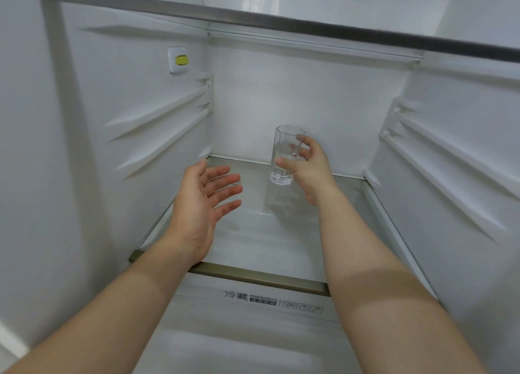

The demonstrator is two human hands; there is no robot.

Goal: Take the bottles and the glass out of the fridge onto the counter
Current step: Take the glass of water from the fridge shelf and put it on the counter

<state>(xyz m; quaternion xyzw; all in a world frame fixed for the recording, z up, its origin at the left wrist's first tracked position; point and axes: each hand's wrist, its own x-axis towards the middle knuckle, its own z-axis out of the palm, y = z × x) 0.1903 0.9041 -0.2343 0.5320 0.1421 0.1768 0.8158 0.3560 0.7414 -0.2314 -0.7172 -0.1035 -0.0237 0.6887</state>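
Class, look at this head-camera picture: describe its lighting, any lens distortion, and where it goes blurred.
Head view: soft, even white light with faint shadows; wide-angle bending curves the upper shelf edge; the left hand is slightly motion-blurred, while the glass in the right hand is fairly sharp.

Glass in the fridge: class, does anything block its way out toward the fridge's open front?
Nothing visible does. The right hand grips the glass above the shelf, whose bare surface runs to the front edge. The open left hand hovers off to the side.
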